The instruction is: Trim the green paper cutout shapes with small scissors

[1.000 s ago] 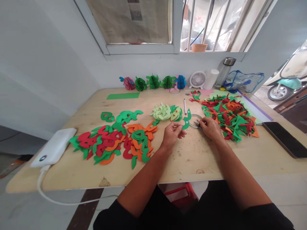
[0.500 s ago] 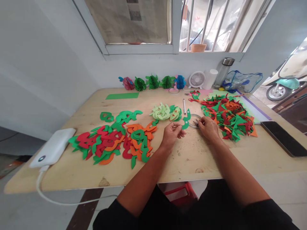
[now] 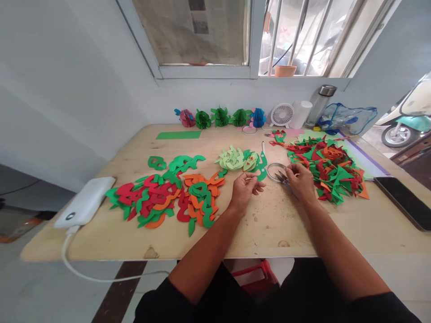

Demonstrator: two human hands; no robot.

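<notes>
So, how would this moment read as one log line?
Left hand: pinching green paper cutout | Right hand: holding scissors | Right side: paper scrap pile | Left side: curved paper cutouts

We saw a short black left sleeve [image 3: 166, 298] and a black right sleeve [image 3: 380, 309], both ending near the elbow; the left hand [image 3: 245, 187] and right hand [image 3: 299, 181] were bare. The black lap clothing [image 3: 298, 287] looked too dark for detail.

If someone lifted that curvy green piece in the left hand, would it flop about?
The green piece probably wouldn't flop much: it juts from the left hand without visible droop. It looks thin, like paper or foam, so likely light. Its narrow curve might bend or tear if tugged.
</notes>
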